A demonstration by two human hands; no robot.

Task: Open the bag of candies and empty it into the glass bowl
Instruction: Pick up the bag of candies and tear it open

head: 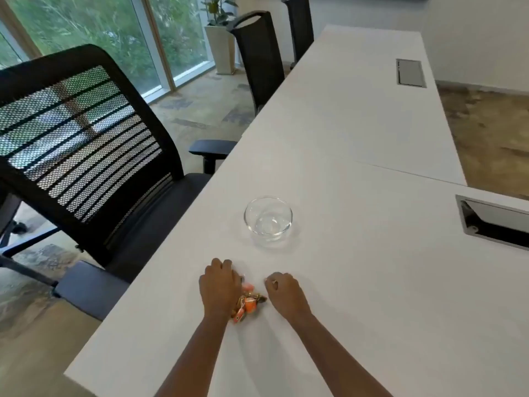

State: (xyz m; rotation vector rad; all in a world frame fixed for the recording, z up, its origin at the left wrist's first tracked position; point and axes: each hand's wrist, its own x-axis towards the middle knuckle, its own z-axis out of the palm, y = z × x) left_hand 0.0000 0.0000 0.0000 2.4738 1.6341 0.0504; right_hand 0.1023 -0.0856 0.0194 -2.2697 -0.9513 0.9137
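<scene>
A clear bag of candies (248, 303), with orange and gold wrapped sweets inside, lies on the white table (357, 282) between my two hands. My left hand (219, 285) rests curled on the bag's left side, fingers closed over its top edge. Fingers curled, my right hand (282, 289) pinches the bag's top right edge; the clear plastic there is hard to see. The glass bowl (268, 220) stands upright a short way beyond the hands, with nothing in it.
A black mesh office chair (86, 156) stands close to the table's left edge. More chairs (259, 61) line the far left side. Two metal cable hatches (495, 222) (410, 73) are set into the table on the right.
</scene>
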